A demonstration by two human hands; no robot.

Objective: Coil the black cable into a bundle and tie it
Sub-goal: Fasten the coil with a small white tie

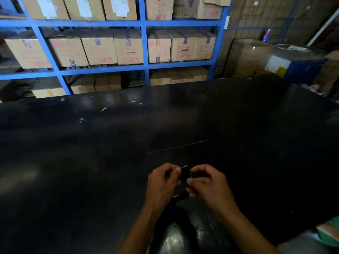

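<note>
The black cable bundle is held between both hands just above the black table, near its front edge. My left hand grips the bundle's left side with curled fingers. My right hand pinches its right side, thumb and fingers curled round it. A thin pale strand runs along the top and right edge of the bundle. A further piece of black cable shows below, between my wrists. Most of the cable is hard to tell from the dark tabletop.
A blue metal shelf rack full of cardboard boxes stands behind the table. More boxes and a blue cabinet sit at the back right. A long thin scratch or line crosses the tabletop beyond my hands.
</note>
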